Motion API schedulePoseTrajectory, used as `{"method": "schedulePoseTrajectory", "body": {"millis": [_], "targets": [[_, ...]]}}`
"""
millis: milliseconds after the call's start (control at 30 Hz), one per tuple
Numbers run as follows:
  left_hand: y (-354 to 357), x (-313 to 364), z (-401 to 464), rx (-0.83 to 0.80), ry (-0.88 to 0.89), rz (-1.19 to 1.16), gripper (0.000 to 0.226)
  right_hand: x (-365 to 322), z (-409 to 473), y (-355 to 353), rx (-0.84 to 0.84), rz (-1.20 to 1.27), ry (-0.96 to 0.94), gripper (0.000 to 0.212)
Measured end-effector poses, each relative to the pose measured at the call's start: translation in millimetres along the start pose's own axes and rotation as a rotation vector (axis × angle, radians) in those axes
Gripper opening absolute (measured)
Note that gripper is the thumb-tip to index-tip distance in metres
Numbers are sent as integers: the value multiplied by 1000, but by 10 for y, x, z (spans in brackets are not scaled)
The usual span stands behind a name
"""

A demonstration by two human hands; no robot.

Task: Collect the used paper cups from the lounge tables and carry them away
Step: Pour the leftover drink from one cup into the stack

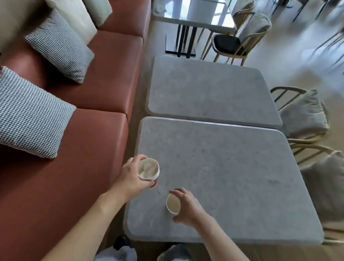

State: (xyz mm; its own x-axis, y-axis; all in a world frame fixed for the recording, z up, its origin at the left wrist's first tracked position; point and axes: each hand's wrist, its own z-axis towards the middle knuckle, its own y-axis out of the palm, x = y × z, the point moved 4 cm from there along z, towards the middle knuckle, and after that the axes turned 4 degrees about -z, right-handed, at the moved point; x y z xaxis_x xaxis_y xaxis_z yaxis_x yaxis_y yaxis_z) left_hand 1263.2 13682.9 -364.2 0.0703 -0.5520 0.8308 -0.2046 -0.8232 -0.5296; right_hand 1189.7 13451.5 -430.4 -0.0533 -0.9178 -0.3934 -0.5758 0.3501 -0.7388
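Left hand (130,176) had its fingers and thumb curled round a paper cup (148,169) with a crumpled napkin stuffed inside, held up over the near-left corner of the grey table (235,177). Right hand (187,207) was wrapped around a second cup (173,203), an empty one, just beside the first and over the same table; couldn't tell if it was lifted. Red sofa (100,78) with checked cushions (23,111) ran along the left, chairs (305,115) on the right.
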Motion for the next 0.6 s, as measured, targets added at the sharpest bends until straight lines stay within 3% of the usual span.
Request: {"method": "schedulePoseTrajectory", "body": {"millis": [233, 433, 600], "targets": [[497, -75, -133, -145, -25, 71, 75, 238, -110, 171, 58, 21, 26, 86], [827, -136, -339, -154, -76, 120, 76, 524, -209, 105, 152, 37, 22, 82], [1217, -84, -403, -140, -121, 142, 74, 942, -312, -80, 289, 167, 152, 72]]}}
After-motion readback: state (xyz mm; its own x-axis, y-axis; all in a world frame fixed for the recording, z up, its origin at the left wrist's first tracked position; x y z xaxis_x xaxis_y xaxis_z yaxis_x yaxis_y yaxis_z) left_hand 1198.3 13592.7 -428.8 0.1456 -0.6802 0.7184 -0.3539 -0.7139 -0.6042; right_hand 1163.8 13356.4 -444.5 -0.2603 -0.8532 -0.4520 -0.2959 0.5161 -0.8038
